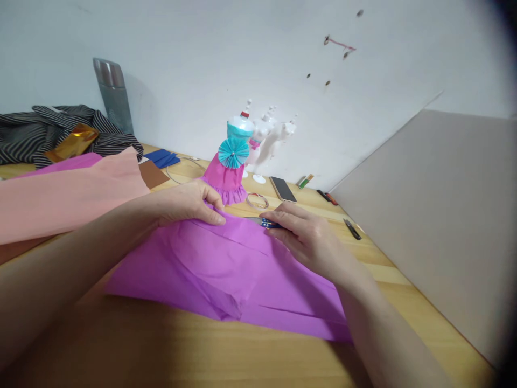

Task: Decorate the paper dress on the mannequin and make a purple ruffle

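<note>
On my head feed, the left hand [194, 202] pinches a purple crepe-like sheet [214, 258] on the tabletop [121, 345], nearer me than the miniature dress form [233, 153]; I have the right hand [309, 231] gripping blue-handled snips [270, 222], also nearer than that form.

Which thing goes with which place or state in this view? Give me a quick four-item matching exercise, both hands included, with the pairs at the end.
Things:
1. Left hand
2. Phone
3. Right hand
4. Bottle

Places and states:
A. Holding the small scissors
B. By the wall, next to the striped cloth
C. Pinching the purple sheet near its far edge
D. Lying on the table, dark screen up

Right pairs: 1-C, 2-D, 3-A, 4-B
</note>
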